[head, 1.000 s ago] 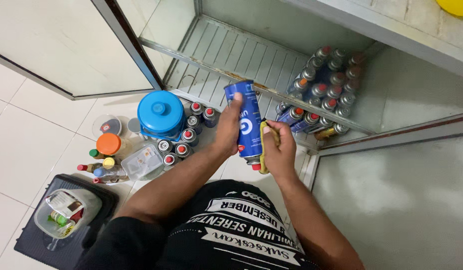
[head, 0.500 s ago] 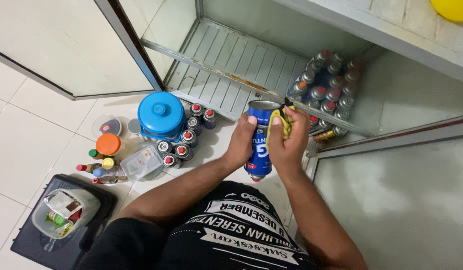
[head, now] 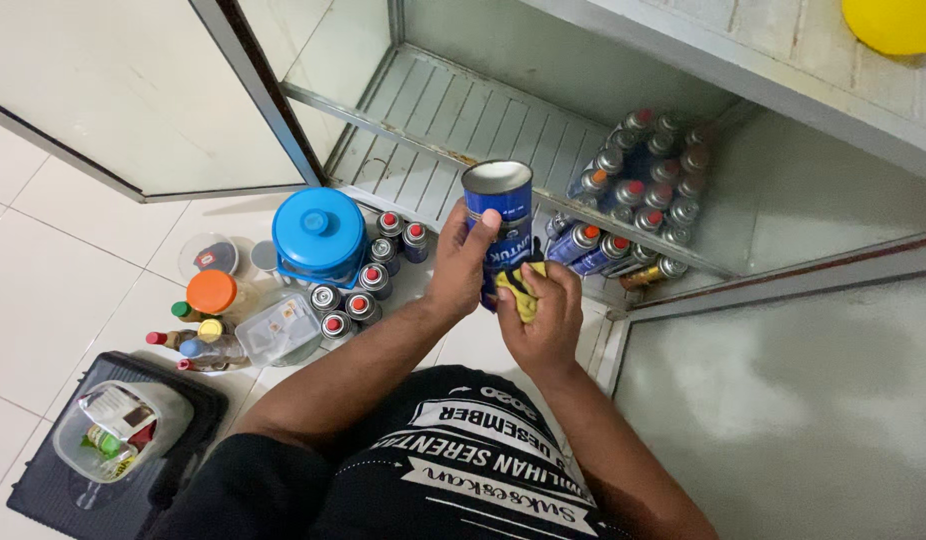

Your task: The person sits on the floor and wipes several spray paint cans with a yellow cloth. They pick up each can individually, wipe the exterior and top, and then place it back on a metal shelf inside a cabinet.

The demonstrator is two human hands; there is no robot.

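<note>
Many small gas cans (head: 375, 282) with red caps stand on the white tile floor (head: 73, 260), next to a blue round tub (head: 319, 234). More cans (head: 643, 175) sit packed in the back right corner of the open metal cupboard (head: 483, 130). A clear box of jars (head: 118, 430) rests on a black mat at the floor's near left edge.

The blue can (head: 500, 222) is up in the air in front of the cupboard. The left hand (head: 461, 262) wraps around its side. The right hand (head: 539, 312) presses a yellow cloth (head: 521, 290) on its lower part. The can's long side tilts a little, with its shiny flat end facing up.
</note>
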